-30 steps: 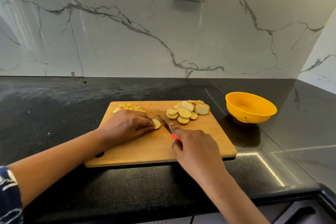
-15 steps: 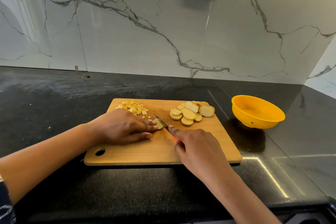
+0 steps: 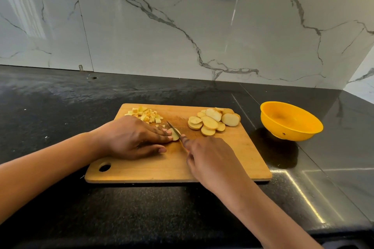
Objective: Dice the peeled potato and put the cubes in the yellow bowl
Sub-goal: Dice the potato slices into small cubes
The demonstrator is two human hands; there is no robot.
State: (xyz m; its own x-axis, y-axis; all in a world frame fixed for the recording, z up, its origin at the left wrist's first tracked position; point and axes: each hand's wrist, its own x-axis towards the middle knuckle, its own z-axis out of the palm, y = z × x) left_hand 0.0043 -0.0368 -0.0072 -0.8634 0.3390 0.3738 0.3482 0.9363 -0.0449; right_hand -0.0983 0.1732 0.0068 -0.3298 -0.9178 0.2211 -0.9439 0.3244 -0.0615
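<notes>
Left hand (image 3: 131, 137), fingers (image 3: 162, 134) straight, presses a potato slice (image 3: 176, 135) on the cutting board (image 3: 232, 157); right hand (image 3: 210, 159) grips the knife (image 3: 171, 125) across it. Yellow bowl (image 3: 287, 133) sits near the surface's (image 3: 60, 107) right edge.

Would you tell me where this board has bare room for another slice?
Free on the cutting board: its near right corner, between the right hand and the potato slices, and the near strip from the hanging hole to that hand. Crowded: the far edge with potato cubes and slices, and the middle, under the left hand and knife.
</notes>
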